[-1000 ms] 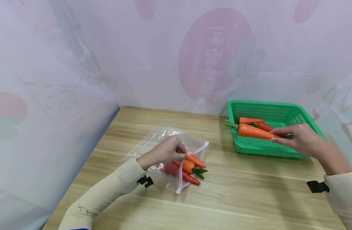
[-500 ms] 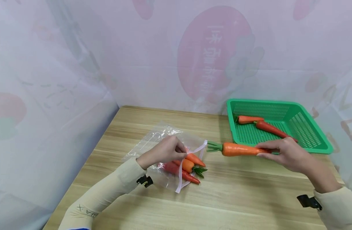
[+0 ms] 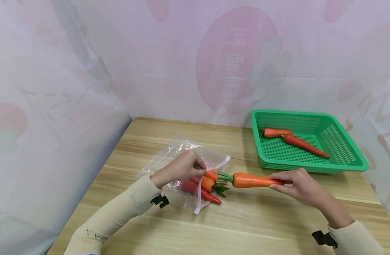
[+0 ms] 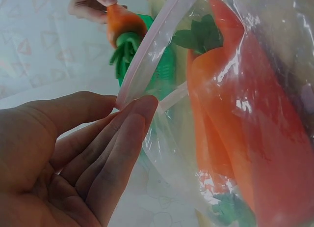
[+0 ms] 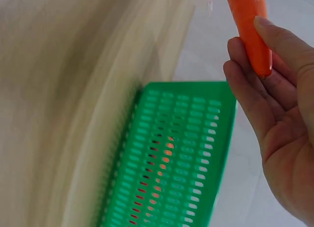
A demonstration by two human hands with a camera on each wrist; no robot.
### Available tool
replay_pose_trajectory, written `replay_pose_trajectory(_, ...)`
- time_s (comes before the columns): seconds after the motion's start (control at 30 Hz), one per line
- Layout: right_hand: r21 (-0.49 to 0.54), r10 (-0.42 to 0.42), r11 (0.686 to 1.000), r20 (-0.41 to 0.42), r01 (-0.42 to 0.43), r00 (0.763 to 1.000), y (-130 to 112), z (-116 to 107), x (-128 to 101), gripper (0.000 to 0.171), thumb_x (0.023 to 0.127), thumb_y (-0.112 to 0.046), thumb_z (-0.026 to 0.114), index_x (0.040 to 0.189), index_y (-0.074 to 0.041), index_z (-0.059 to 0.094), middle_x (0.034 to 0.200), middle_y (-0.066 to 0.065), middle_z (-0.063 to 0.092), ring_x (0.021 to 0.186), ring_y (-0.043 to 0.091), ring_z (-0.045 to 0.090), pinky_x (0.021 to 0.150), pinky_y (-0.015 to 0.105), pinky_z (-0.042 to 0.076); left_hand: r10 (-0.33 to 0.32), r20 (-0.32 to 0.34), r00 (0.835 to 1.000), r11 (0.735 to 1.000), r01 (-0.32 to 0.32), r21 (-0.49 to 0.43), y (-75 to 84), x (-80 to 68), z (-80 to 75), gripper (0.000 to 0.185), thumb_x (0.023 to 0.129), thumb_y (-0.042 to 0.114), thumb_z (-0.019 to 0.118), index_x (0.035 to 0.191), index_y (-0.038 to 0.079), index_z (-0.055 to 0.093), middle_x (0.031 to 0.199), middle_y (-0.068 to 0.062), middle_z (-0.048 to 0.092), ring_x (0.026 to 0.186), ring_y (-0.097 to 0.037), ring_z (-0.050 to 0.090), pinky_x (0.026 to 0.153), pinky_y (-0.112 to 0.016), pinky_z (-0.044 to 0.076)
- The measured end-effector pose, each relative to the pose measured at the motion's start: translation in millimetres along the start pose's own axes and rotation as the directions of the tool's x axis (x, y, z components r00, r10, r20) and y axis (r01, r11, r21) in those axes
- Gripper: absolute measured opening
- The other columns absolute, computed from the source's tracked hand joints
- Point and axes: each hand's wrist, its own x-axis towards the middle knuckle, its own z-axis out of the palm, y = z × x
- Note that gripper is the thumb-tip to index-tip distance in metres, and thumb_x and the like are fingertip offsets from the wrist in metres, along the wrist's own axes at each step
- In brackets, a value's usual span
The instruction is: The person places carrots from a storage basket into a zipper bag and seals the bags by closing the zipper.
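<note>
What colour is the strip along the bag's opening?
Pale pink strip on a clear bag, seen best in the left wrist view.

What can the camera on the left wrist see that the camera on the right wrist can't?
Only the left wrist view shows the left hand pinching the clear bag open, with carrots inside. Only the right wrist view shows the right hand's palm up close and the wooden table. Both show the held carrot and the green basket.

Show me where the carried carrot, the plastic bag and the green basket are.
carried carrot (image 3: 250, 180): head view, middle of its orange body.
plastic bag (image 3: 169, 156): head view, clear upper part.
green basket (image 3: 312, 167): head view, near rim.
</note>
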Motion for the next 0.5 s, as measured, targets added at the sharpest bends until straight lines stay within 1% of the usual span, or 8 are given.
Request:
replay_pose_trajectory(0.13,-0.013,0.037,0.999,-0.012,-0.037,0.999,2,16,0,0.026,0.083,-0.005,0.087,0.109,-0.012,0.082,0.091,-0.002,0.081,0.068,-0.011,0.054,0.056,0.010,0.047,0.004,-0.004,1.000,1.000,-0.004,0.010,-0.1,0.3,0.0,0.011,0.094,0.008,0.076,0.088,0.005,0.084,0.084,0.001,0.081,0.074,-0.001,0.069,0.068,-0.018,0.058)
replay_pose_trajectory(0.23,-0.030,0.062,0.998,-0.025,-0.063,0.998,4,26,2,0.025,0.084,-0.007,0.087,0.108,-0.010,0.082,0.091,-0.001,0.081,0.071,-0.011,0.057,0.058,0.010,0.048,0.008,-0.003,1.000,1.000,-0.008,0.009,0.7,0.3,-0.2,0.011,0.094,0.009,0.076,0.088,0.006,0.084,0.084,0.001,0.081,0.073,0.000,0.069,0.068,-0.018,0.058)
replay_pose_trajectory(0.37,-0.049,0.084,0.995,-0.040,-0.086,0.996,6,37,6,0.023,0.084,-0.008,0.087,0.106,-0.010,0.082,0.087,-0.004,0.079,0.069,-0.010,0.055,0.057,0.012,0.048,0.008,-0.001,1.000,1.000,-0.008,-0.009,2.0,-0.8,-0.5,0.011,0.094,0.008,0.076,0.087,0.005,0.084,0.083,0.000,0.081,0.072,-0.001,0.070,0.068,-0.018,0.059)
replay_pose_trajectory(0.5,-0.060,0.111,0.992,-0.045,-0.114,0.993,3,47,13,0.020,0.085,-0.010,0.087,0.104,-0.010,0.082,0.083,-0.008,0.076,0.068,-0.009,0.052,0.057,0.017,0.049,-0.002,0.005,1.000,0.999,0.002,-0.037,2.2,-1.7,-0.7,0.009,0.094,0.006,0.077,0.089,0.003,0.084,0.085,-0.005,0.082,0.072,-0.002,0.071,0.068,-0.018,0.059)
